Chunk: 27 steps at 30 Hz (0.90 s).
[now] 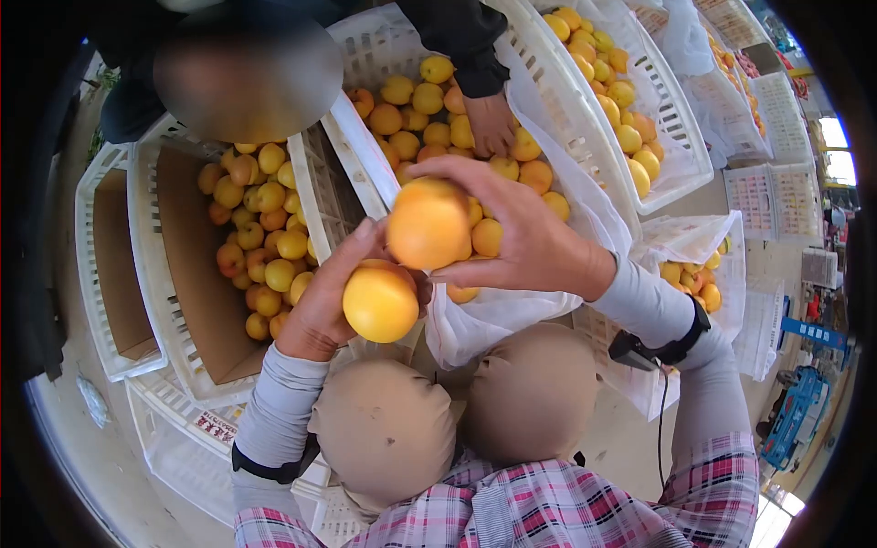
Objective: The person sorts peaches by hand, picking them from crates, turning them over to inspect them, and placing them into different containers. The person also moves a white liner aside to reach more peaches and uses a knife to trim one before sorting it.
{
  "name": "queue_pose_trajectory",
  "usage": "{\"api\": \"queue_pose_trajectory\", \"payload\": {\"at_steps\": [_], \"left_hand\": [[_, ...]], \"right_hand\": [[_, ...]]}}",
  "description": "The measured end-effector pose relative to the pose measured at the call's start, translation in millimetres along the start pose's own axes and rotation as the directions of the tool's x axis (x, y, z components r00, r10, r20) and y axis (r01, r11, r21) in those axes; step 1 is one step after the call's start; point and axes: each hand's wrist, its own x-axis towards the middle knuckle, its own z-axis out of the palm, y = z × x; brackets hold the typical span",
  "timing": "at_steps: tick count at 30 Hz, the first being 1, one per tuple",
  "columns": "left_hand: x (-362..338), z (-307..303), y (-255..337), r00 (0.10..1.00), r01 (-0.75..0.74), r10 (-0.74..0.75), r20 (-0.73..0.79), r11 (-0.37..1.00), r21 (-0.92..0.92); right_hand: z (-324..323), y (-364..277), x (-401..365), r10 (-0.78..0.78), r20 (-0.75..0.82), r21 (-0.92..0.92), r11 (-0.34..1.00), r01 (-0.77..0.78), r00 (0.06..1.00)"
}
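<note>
My left hand (322,297), low and to the left, is closed around a smooth yellow fruit (381,301) that looks like a nectarine or peach. A larger-looking orange fruit (426,224) of the same sort, slightly blurred, sits in the grip of my right hand (525,224), just above and right of the other. The two fruits are close together, and some of my left fingertips are hidden between them. Beneath my hands stands a white crate (402,41) lined with white mesh and holding many such fruits.
Opposite me a person's hand (490,123) reaches into the same crate. To the left stands a cardboard-lined crate (187,301) of fruit, with another lined crate (119,265) beyond. More fruit fills a crate (681,137) at upper right and a mesh-lined crate (731,301) beside my right forearm.
</note>
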Motion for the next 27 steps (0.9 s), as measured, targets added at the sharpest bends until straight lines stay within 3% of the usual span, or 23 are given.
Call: {"api": "queue_pose_trajectory", "payload": {"at_steps": [2,3,4,5,6,7,8,9,11,13,14,17,18,20,21,22,24,26,27], "left_hand": [[-4.2,-4.1,-1.5,0.994,0.040,-0.014,0.104,0.966,-0.256],[-3.5,-13.3,-4.6,0.992,0.002,0.038,0.123,0.950,-0.311],[-11.0,0.4,3.5,0.986,-0.080,0.048,-0.159,0.976,-0.203],[-19.9,-14.4,3.7,0.993,-0.106,0.096,-0.068,0.981,-0.163],[-32.2,-37.2,9.5,0.989,-0.141,0.145,0.027,0.982,-0.122],[-45.4,-49.0,13.2,0.984,-0.169,0.162,-0.078,0.981,-0.099],[-60.4,-61.2,16.3,0.967,-0.194,0.178,-0.184,0.978,-0.072],[-77.9,-83.5,19.4,0.953,-0.155,0.152,-0.263,0.988,0.010],[-94.4,-110.6,21.8,0.931,-0.097,0.119,-0.344,0.992,0.082],[-99.7,-122.4,23.7,0.836,0.063,0.139,-0.531,0.937,0.345],[-103.0,-138.8,22.1,0.834,0.062,0.141,-0.533,0.936,0.346],[-105.5,-178.7,13.0,0.839,0.408,0.053,-0.541,0.597,0.691],[-104.0,-182.3,11.4,0.839,0.409,0.050,-0.542,0.598,0.689],[-101.3,-188.9,9.1,0.812,0.508,0.286,-0.509,0.084,0.857],[-98.1,-182.2,12.5,0.802,0.479,0.304,-0.514,0.187,0.858],[-97.1,-180.6,14.5,0.798,0.480,0.308,-0.518,0.194,0.856],[-94.5,-175.9,17.4,0.753,0.285,0.484,-0.446,0.371,0.884],[-84.3,-145.4,26.1,0.725,0.283,0.512,-0.460,0.387,0.878],[-79.5,-136.6,27.7,0.714,0.173,0.566,-0.412,0.428,0.887]], "right_hand": [[7.4,3.1,12.8,-0.202,0.096,0.032,0.979,0.200,0.975],[5.5,14.8,16.4,-0.149,0.085,0.092,0.986,0.141,0.985],[0.0,25.1,22.2,-0.102,0.083,0.150,0.985,0.089,0.991],[-16.1,29.5,24.5,0.100,0.152,0.299,0.944,-0.142,0.983],[-26.4,67.6,22.9,0.251,0.159,0.270,0.919,-0.287,0.955],[-38.0,90.1,16.3,0.476,0.179,0.175,0.845,-0.504,0.861],[-45.5,108.0,4.8,0.547,0.230,-0.144,0.837,-0.528,0.805],[-48.1,124.5,-7.4,0.625,0.253,-0.448,0.752,-0.483,0.738],[-37.1,156.9,-35.2,0.669,0.354,-0.688,0.660,-0.303,0.653],[-20.6,183.6,-58.5,0.677,0.359,-0.741,0.625,-0.245,0.643],[-12.8,193.2,-64.4,0.681,0.362,-0.788,0.589,-0.182,0.637],[5.2,207.1,-67.1,0.750,0.338,-0.863,0.488,-0.131,0.569],[4.7,204.7,-67.3,0.751,0.340,-0.863,0.489,-0.130,0.566],[-0.5,200.4,-64.8,0.718,0.331,-0.829,0.531,-0.175,0.612],[-6.0,192.7,-62.6,0.715,0.336,-0.830,0.533,-0.166,0.613],[-14.3,181.0,-62.2,0.682,0.335,-0.794,0.576,-0.195,0.650],[-24.9,170.4,-71.3,0.650,0.332,-0.759,0.615,-0.216,0.684],[-35.0,164.0,-77.5,0.358,0.221,-0.422,0.874,-0.242,0.907],[-39.6,141.6,-68.6,0.459,0.223,-0.299,0.872,-0.388,0.860]]}}
